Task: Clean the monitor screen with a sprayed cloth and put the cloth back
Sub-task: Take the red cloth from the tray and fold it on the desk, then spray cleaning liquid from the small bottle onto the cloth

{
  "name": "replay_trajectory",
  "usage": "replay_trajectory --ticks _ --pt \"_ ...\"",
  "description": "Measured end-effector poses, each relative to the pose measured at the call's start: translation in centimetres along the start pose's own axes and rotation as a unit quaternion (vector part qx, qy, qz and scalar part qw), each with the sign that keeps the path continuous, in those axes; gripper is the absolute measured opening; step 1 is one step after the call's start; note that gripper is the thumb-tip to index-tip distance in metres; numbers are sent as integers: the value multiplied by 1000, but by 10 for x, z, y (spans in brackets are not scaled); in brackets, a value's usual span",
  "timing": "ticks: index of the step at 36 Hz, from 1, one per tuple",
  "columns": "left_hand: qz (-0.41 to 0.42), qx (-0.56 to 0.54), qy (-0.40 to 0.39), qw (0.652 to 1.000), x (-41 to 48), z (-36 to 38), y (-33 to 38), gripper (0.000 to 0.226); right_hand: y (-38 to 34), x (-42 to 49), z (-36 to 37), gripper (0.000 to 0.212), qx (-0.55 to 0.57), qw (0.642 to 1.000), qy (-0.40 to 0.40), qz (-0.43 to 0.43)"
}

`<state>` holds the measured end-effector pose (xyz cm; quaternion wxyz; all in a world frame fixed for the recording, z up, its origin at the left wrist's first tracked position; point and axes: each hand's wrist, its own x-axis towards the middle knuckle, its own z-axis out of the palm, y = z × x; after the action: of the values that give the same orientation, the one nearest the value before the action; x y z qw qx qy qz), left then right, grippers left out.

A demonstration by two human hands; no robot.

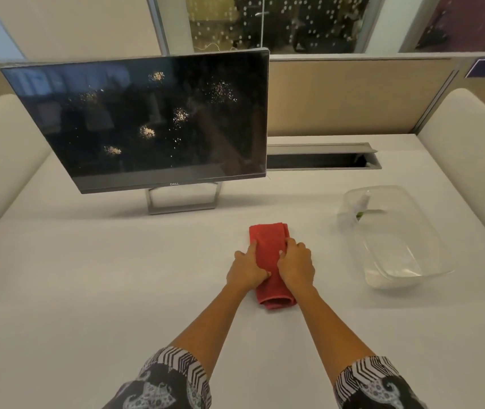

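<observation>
Our left hand [247, 268] and right hand [295, 265], fingers narrow, pressing the folded cloth's [269, 249] long edges on the table [87, 290], monitor [140, 119] behind, tub [442, 261] well right

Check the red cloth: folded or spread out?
Folded. The red cloth lies on the table as a narrow strip with layered ends, both hands pressing it.
</observation>
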<state>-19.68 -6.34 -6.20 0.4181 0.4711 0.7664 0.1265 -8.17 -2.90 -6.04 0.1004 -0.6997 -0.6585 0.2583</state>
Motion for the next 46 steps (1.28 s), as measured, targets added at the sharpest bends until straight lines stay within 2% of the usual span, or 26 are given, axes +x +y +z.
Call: replay_trajectory --ticks 3,7,10,13,17,20,24,28,33,37,46 --pt "-4 35 8 999 0 1 0 96 2 -1 -5 40 -6 1000 6 -8" --pt "-12 29 53 998 2 2 4 95 12 1 -21 38 85 994 66 -24" --pt "-10 29 110 993 3 3 12 90 21 3 -41 27 189 969 156 -43" --pt "11 30 159 987 1 2 26 76 30 8 -68 20 252 940 224 -57" --pt "52 18 183 982 0 6 51 63 46 20 -102 19 307 910 276 -40" --pt "94 -6 195 976 1 13 70 52 64 32 -119 22 323 903 285 -5" --pt "140 -51 192 970 4 25 97 43 89 50 -134 24 307 918 250 38" --pt "170 -76 187 965 8 39 120 38 111 71 -138 35 247 957 141 56" --pt "184 -93 182 961 14 50 150 37 122 92 -136 51 212 974 51 58" --pt "188 -93 180 961 21 55 170 36 121 103 -137 60 191 980 19 50" --pt "175 -99 170 965 38 63 201 39 121 124 -133 54 176 984 -13 14"
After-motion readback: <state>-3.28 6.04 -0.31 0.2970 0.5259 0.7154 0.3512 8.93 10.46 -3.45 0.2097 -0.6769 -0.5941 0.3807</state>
